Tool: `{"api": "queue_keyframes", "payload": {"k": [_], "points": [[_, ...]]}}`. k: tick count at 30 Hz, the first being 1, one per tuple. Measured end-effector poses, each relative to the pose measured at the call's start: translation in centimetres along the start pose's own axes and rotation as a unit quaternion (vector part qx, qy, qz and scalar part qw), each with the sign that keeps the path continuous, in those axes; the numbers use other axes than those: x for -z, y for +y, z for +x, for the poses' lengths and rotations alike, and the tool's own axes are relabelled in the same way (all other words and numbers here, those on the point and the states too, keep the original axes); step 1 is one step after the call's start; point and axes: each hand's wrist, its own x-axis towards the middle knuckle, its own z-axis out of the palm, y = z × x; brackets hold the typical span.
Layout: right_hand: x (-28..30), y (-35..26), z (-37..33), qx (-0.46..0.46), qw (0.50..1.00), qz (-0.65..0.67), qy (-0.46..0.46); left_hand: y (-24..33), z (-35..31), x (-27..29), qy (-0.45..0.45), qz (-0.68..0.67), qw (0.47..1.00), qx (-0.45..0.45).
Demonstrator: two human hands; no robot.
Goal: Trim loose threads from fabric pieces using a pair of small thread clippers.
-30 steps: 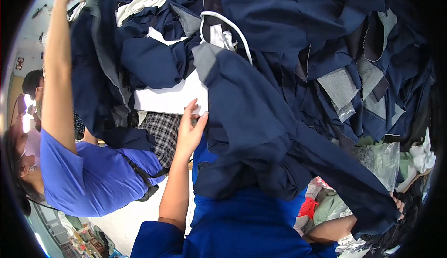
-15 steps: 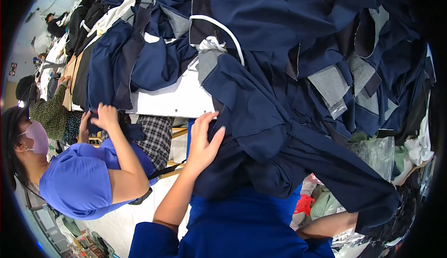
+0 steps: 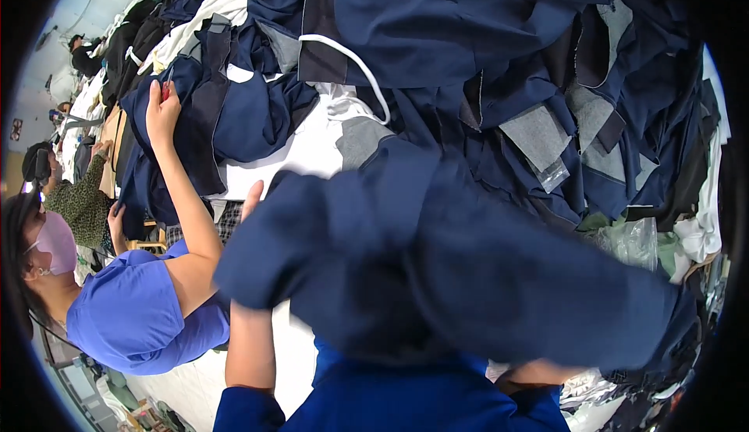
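Note:
A dark navy garment [image 3: 437,260] spreads across my front, blurred by motion, with a long tube-like part stretching right. My left hand [image 3: 253,198] is mostly behind its left end; a finger or thumb sticks up past the cloth, and the remaining fingers are hidden. My right forearm [image 3: 542,373] passes into the right part of the garment, whose cloth covers the hand completely. A grey lining piece [image 3: 363,140] at the garment's far end lies on the white table [image 3: 273,159].
Navy pieces [image 3: 437,19] with grey pocket linings are heaped over the table, and a white curved tube [image 3: 351,54] lies on them. At left a co-worker in a blue-violet top [image 3: 129,299] handles navy cloth. Clear plastic [image 3: 632,241] lies at the right.
The garment's near part has swung up and left, now covering most of my left hand. My left hand has moved left. The co-worker's one hand has moved farther along the table.

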Motion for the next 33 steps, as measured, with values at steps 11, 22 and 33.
{"api": "queue_keyframes", "payload": {"k": [11,22,33], "points": [[-4.9,7.2,-3.7,-0.132,0.921,-0.229,0.287,-7.4,-1.0,-8.6,-0.134,0.616,0.751,-0.196],[-12.4,10.9,-6.9,-0.401,0.901,-0.051,-0.158,-10.4,1.7,-9.7,-0.297,0.818,0.491,-0.041],[-6.1,13.0,-11.0,-0.413,0.771,-0.452,-0.171,11.8,12.2,16.3,-0.048,0.987,-0.153,0.033]]}}
